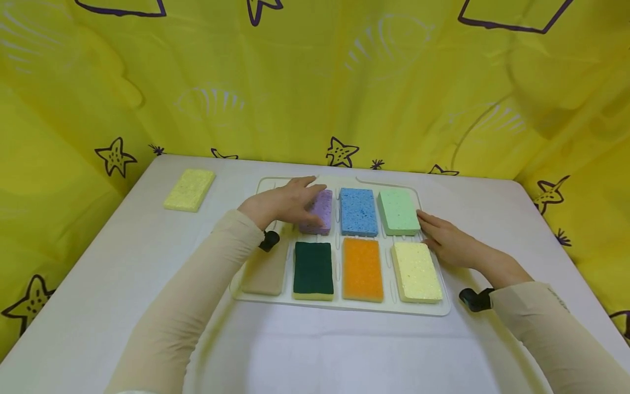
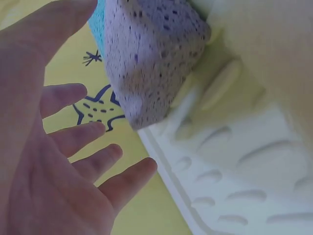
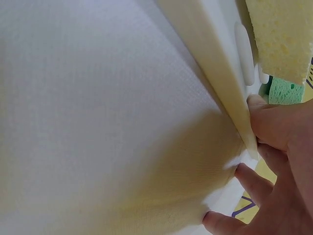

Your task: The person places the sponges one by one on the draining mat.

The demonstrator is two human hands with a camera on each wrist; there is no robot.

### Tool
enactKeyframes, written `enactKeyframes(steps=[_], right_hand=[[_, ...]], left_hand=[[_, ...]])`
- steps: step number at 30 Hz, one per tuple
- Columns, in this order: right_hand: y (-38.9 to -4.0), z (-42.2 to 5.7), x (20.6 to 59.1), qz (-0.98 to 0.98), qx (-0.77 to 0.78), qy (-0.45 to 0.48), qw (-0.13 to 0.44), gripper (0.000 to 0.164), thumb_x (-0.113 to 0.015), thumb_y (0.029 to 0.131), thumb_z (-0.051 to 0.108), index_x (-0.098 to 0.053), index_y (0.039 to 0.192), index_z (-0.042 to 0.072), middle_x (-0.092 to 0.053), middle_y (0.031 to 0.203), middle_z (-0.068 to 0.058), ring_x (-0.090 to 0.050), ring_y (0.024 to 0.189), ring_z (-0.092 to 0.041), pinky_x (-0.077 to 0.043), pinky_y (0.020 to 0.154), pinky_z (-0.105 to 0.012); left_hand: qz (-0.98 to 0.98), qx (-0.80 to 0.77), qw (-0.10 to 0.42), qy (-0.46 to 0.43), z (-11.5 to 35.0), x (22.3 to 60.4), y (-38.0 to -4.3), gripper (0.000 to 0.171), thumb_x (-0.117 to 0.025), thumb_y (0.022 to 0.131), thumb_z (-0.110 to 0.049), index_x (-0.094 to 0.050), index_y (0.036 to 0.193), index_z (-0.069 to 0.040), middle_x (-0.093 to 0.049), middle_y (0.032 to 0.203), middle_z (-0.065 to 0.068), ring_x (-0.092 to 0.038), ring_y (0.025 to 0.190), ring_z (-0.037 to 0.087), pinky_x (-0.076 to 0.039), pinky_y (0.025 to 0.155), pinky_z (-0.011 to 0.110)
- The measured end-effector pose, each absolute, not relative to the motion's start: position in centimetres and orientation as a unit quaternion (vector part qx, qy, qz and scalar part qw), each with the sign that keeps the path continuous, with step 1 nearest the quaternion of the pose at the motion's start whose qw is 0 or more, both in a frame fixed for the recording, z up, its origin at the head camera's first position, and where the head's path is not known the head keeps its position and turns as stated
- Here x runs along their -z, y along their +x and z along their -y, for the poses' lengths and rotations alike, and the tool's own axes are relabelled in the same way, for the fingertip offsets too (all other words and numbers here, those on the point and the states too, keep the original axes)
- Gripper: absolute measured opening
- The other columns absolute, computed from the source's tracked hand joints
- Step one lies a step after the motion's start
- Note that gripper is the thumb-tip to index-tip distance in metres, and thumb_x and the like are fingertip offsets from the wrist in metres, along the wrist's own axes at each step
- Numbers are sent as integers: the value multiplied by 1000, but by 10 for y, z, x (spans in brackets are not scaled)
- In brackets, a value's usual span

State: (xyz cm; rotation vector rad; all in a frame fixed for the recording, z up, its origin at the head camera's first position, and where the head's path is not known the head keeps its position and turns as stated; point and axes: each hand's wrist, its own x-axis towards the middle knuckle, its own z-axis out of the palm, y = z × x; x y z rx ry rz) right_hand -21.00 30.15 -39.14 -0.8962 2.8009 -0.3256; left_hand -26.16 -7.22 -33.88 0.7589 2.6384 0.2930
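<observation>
Over the back left of a white tray (image 1: 339, 307), my left hand (image 1: 285, 202) has its fingers spread around a purple sponge (image 1: 322, 210). In the left wrist view the fingers are apart beside that purple sponge (image 2: 146, 68); whether the thumb touches it I cannot tell. My right hand (image 1: 450, 241) holds the tray's right edge, the thumb over the rim (image 3: 222, 83) and the fingers outside it. Beside this hand lie a light green sponge (image 1: 398, 212) and a pale yellow sponge (image 1: 417, 272). A blue sponge (image 1: 359, 212) sits between the purple and green ones.
In the tray's front row lie a beige sponge (image 1: 266, 273), partly behind the left wrist, a dark green scouring sponge (image 1: 313, 269) and an orange sponge (image 1: 362, 269). Another yellow sponge (image 1: 190, 190) lies on the white tablecloth (image 1: 123, 273) at left. A yellow curtain (image 1: 295, 82) hangs behind.
</observation>
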Motion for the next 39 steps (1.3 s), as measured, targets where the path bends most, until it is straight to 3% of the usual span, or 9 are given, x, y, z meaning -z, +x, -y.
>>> enactKeyframes(steps=[12,30,39], right_hand=[[-210,-301,391,-942,113,-304,89,55,-53,97,-1,-32,142,-22,-27,153,-39,-31,139,-56,-31,110,-65],[-208,-302,393,-941,108,-310,82,54,-54,97,-1,-33,141,-22,-28,152,-40,-33,137,-56,-33,110,-65],[-209,-301,392,-941,108,-311,83,54,-54,96,-1,-33,141,-23,-28,152,-40,-33,137,-56,-33,110,-65]], left_hand=[[-952,-110,140,249,109,331,-261,76,-61,97,-43,-25,158,-15,-15,165,18,-17,152,40,-23,120,58],[-968,-131,96,193,166,338,-250,73,-56,100,-38,-23,158,-10,-16,163,25,-17,148,48,-30,114,63],[-979,-99,54,172,189,342,-246,76,-52,99,-48,-23,158,-9,-17,161,28,-14,147,52,-16,118,67]])
